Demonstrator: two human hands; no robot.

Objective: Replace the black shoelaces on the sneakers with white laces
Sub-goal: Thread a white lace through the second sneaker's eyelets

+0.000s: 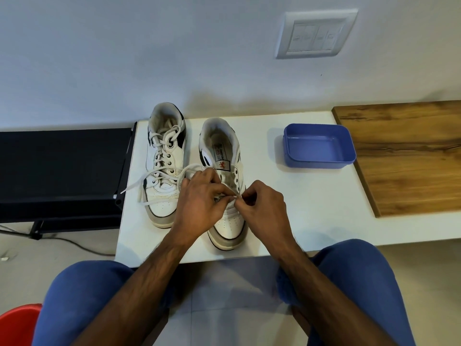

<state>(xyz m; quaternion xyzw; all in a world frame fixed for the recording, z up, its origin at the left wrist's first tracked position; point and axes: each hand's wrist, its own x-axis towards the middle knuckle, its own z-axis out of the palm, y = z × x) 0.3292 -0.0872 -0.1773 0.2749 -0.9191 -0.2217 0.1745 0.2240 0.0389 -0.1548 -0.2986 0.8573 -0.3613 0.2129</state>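
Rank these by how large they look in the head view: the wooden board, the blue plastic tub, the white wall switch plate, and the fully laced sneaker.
1. Brown wooden board, largest, though cut off by the frame.
2. Fully laced white sneaker on the left.
3. Blue rectangular plastic tub and white wall switch plate look too alike to rank; the plate is farther away.

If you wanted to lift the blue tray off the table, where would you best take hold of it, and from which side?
Judging by its pose, grip the blue tray by its long near rim, coming from above on the person's side. It sits upright and open with nothing seen inside, so fingers can hook over the thin wall; the wooden board crowds its right end.
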